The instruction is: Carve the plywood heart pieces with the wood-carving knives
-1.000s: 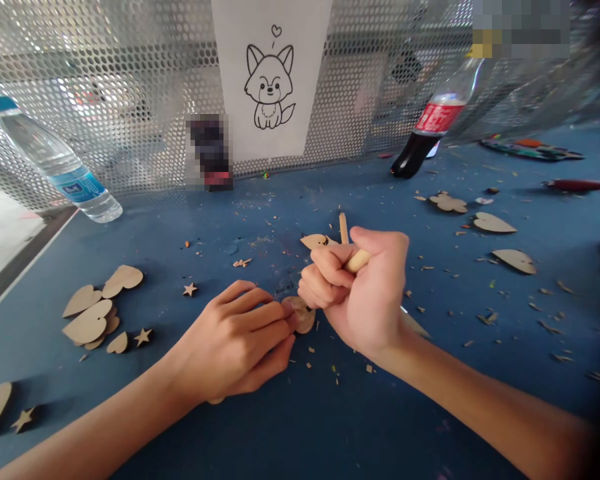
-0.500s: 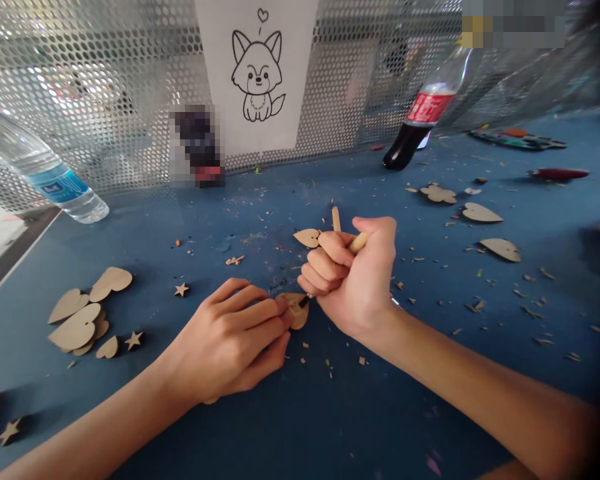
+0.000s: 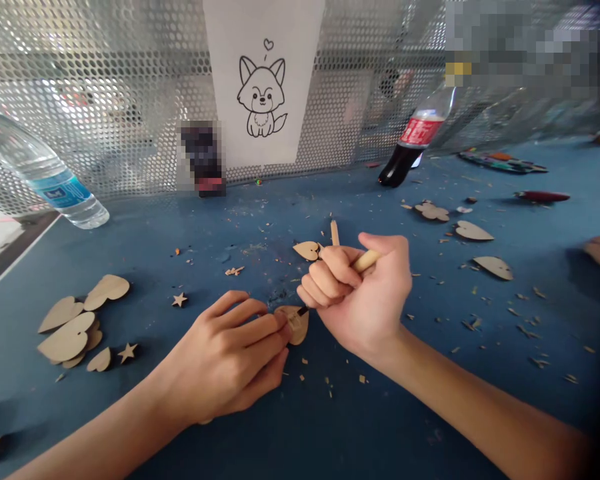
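blue bench (image 3: 280, 443), left hand (image 3: 225, 360) pinching a wooden heart (image 3: 296, 325), right hand (image 3: 360, 300) clamped on a carving tool (image 3: 366, 261).

Cut-out hearts (image 3: 67, 337) left, water bottle (image 3: 45, 175) behind — cola bottle (image 3: 411, 141) right, apparently against mesh panel (image 3: 130, 133).

Light: bright and fairly even; I can't place the source, but glare burns hottest on the perforated metal screen (image 3: 105, 80), upper left.
Shadows: soft and dark beneath the wooden hearts (image 3: 67, 337) on the blue worktop (image 3: 380, 427).
Distortion: wide-lens bowing at frame edges; water bottle (image 3: 40, 167) stretched.
Focus: right hand (image 3: 365, 300) and left hand (image 3: 225, 360) fairly sharp; far right softer.
Corners: lower right falls dark.
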A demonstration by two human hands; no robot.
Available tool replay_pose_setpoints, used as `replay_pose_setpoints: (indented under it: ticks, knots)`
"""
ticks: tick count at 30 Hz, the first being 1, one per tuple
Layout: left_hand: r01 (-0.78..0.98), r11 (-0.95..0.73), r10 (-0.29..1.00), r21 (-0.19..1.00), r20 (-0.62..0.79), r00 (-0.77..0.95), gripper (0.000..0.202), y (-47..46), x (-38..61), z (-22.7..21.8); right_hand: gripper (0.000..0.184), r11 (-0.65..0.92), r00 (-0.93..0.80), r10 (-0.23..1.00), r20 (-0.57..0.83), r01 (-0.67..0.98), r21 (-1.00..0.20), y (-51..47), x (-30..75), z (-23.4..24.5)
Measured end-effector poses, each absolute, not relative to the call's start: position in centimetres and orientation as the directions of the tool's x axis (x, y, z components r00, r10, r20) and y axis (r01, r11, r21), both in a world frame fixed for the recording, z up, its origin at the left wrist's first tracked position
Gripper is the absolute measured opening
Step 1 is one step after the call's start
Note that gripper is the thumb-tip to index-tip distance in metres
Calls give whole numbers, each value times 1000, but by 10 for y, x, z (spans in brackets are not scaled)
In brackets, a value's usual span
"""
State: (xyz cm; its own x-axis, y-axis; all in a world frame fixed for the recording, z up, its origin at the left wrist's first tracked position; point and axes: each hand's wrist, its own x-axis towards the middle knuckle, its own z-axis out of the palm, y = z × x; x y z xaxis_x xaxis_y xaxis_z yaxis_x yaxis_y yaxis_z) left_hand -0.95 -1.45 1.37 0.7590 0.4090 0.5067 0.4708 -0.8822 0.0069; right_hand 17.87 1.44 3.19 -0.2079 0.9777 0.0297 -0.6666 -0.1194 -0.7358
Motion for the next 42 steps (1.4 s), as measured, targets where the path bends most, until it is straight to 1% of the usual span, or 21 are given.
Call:
replay_pose_setpoints:
  ticks: [4, 7, 9, 11, 15, 19, 24, 30, 33, 36, 38, 40, 42]
  knots:
    - [468, -884, 404, 0, 506, 762, 17, -15, -10, 13, 49, -74, -225, 970, 90, -630, -773, 9, 175, 32]
    - [470, -882, 402, -8, 507, 762, 18, -15, -10, 14, 52, -44, -233, 966, 110, -570, -820, 9, 169, 33]
    - [474, -880, 402, -17, 502, 766, 19, -15, -10, 14, 54, -25, -225, 968, 111, -528, -849, 11, 165, 34]
    - [479, -878, 409, -14, 498, 764, 20, -16, -11, 13, 54, -55, -222, 972, 75, -525, -849, 14, 162, 34]
    - [483, -876, 422, 9, 502, 755, 17, -15, -10, 12, 49, -178, -217, 975, -49, -628, -758, 23, 168, 30]
    - [474, -880, 421, 26, 505, 753, 17, -14, -9, 12, 47, -213, -208, 974, -89, -714, -667, 28, 176, 23]
    - [467, -884, 420, 36, 502, 756, 16, -14, -7, 14, 45, -238, -211, 971, -116, -758, -608, 30, 180, 17]
    - [468, -883, 431, 42, 471, 770, 17, -14, -9, 14, 41, -319, -244, 947, -211, -809, -494, 37, 182, 13]
    - [465, -884, 430, 43, 464, 774, 17, -13, -11, 14, 41, -340, -257, 938, -232, -817, -467, 40, 184, 12]
    - [454, -888, 435, 73, 453, 778, 18, -11, -11, 15, 44, -347, -281, 937, -206, -808, -475, 41, 186, 16]
    - [453, -883, 458, 125, 441, 772, 17, -10, -12, 14, 46, -335, -283, 942, -179, -798, -502, 41, 190, 22]
    - [453, -871, 488, 190, 440, 754, 16, -9, -12, 14, 47, -306, -279, 951, -135, -776, -551, 40, 195, 30]
    - [452, -861, 507, 232, 449, 736, 14, -8, -12, 14, 49, -259, -282, 957, -63, -742, -619, 39, 202, 38]
